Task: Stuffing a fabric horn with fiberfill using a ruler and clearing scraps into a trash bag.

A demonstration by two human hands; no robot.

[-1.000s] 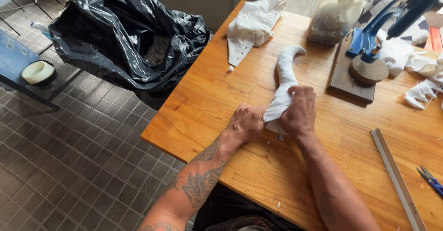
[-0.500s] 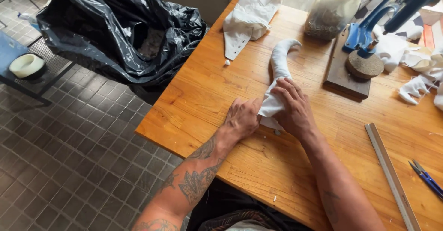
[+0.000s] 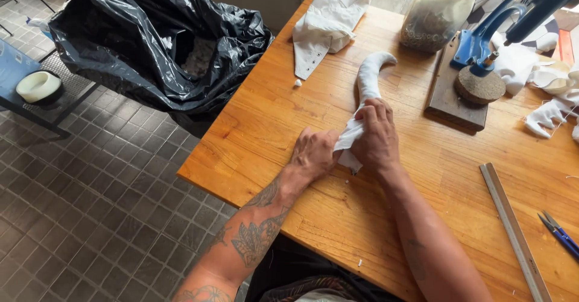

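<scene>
Since 1 second ago the right hand [image 3: 375, 134] has slid off the top of the bundle and flattened along its side, while the left hand [image 3: 315, 152] has drawn in closer against the loose end; the view itself has shifted only slightly.

Both hands are now closed on the lower end of a white stuffed fabric tube [image 3: 369, 80], a curved, horn-like piece lying on the wooden counter [image 3: 265, 127]. The right grip is wrapped over the crumpled open end, fingers curled and clamped on the cloth; the left grip pinches the same end from the other side, thumb and fingers together on the fabric. The filled part of the tube runs away from the hands toward the far side of the counter, its tip bending to the right, near a wooden block [image 3: 453, 94] carrying a blue press tool [image 3: 494, 28].

By the look of it, the step in hand is packing or closing the open end of the tube. A next move would call for keeping the cloth pinched tight while the fingers shift.

A black bin bag [image 3: 151, 43] stands off the counter's left edge; a folded white cloth [image 3: 325, 28] and a jar [image 3: 437, 9] lie beyond, a metal ruler [image 3: 512, 229] and blue scissors [image 3: 561, 234] to the right
</scene>
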